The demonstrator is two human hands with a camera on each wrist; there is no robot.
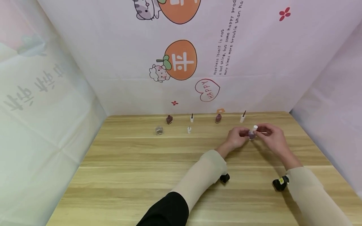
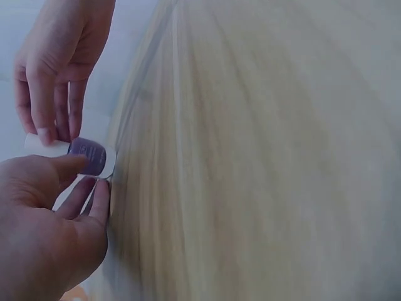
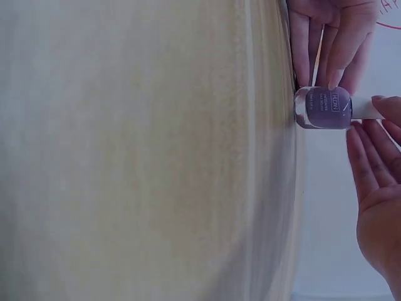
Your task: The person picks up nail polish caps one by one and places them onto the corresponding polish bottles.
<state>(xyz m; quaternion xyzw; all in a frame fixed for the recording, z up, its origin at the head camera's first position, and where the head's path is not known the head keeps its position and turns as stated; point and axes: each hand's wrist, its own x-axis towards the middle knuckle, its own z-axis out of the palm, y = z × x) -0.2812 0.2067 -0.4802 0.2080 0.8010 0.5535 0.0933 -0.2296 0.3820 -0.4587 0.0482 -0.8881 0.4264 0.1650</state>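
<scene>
- The bottle point(image 3: 322, 113) is standing near the tabletop's point(image 1: 141, 172) two o'clock, cap point(image 1: 255, 127) up.
- The left hand point(image 1: 237, 137) is pinching its body, probably for steadiness.
- The right hand point(image 1: 272, 136) is pinching the cap, presumably for turning control.

Cream sleeves point(image 1: 199, 177) (one with black cloth point(image 1: 171, 208))

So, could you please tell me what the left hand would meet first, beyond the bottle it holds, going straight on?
Probably the right hand, pinching the white cap, though exact depth is unclear.
</scene>
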